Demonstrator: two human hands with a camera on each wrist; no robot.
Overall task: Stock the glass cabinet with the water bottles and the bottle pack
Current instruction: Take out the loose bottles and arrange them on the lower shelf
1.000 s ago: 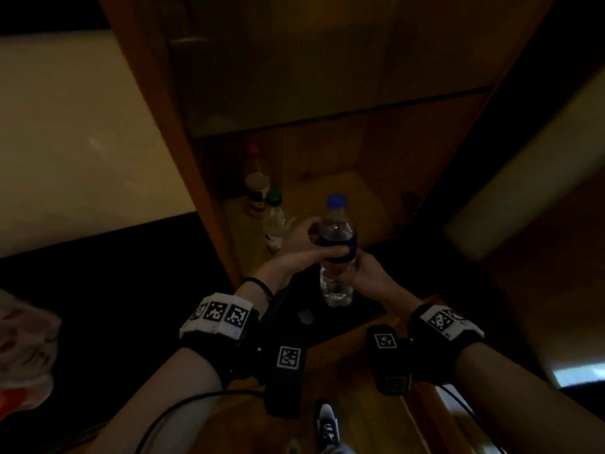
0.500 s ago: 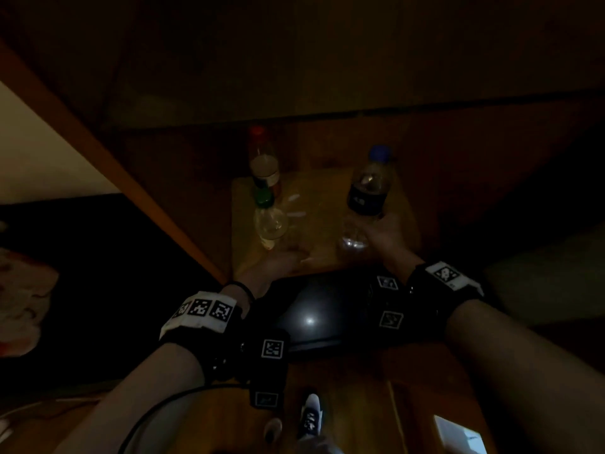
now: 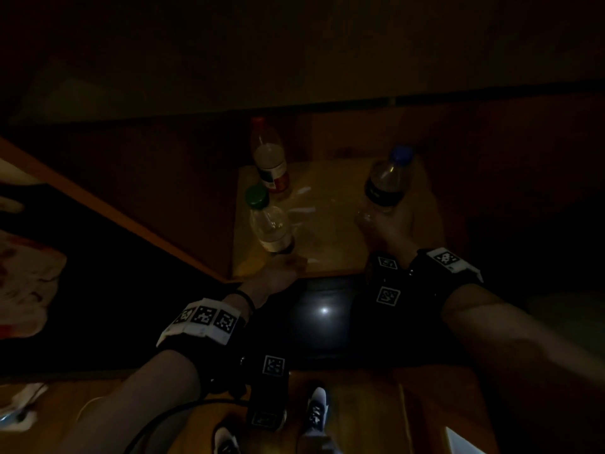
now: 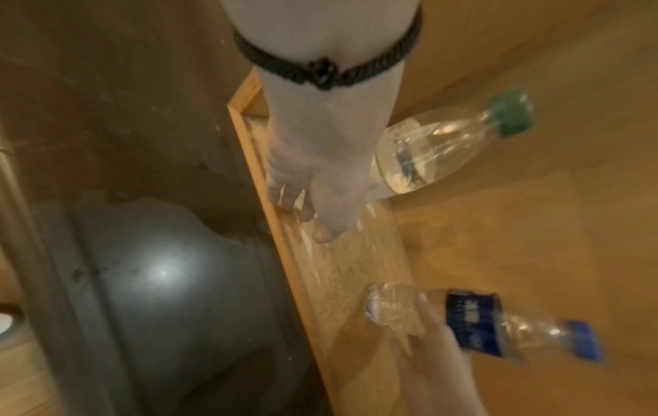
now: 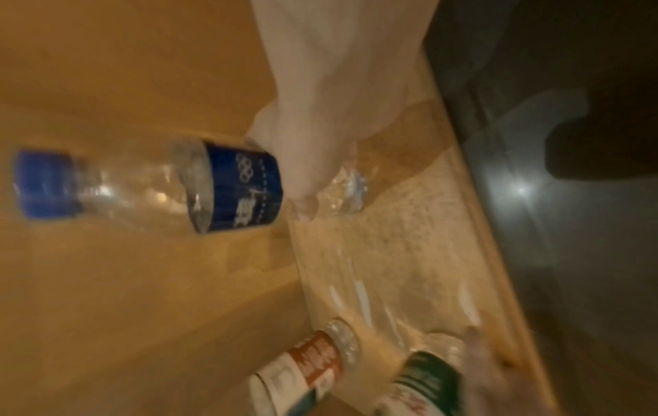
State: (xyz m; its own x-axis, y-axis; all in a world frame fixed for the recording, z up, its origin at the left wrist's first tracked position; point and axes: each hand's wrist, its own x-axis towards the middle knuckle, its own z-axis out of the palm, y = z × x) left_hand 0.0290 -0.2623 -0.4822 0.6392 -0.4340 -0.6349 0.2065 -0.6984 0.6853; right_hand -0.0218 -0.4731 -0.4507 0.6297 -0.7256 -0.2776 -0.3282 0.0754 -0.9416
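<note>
On the wooden cabinet shelf (image 3: 330,244) stand a red-capped bottle (image 3: 270,165) at the back left and a green-capped bottle (image 3: 270,224) in front of it. My right hand (image 3: 389,224) grips the lower body of a clear blue-capped, blue-labelled water bottle (image 3: 388,181) over the shelf's right side, tilted slightly. Its base is at the shelf in the right wrist view, bottle (image 5: 238,183), hand (image 5: 310,180); contact is unclear. My left hand (image 3: 284,263) holds nothing. Its fingers (image 4: 284,197) point down at the shelf's front edge beside the green-capped bottle (image 4: 427,146).
A dark glossy rounded surface (image 3: 324,312) with a light reflection sits just below the shelf front. The cabinet's wooden side panel (image 3: 131,217) slants along the left. Shoes (image 3: 316,411) stand on the wooden floor below. A pale crumpled bag (image 3: 26,283) lies far left.
Both hands held the blue-capped bottle in front of the cabinet a second ago. Now the right hand alone holds it deeper in on the right. The left hand dropped to the shelf front.
</note>
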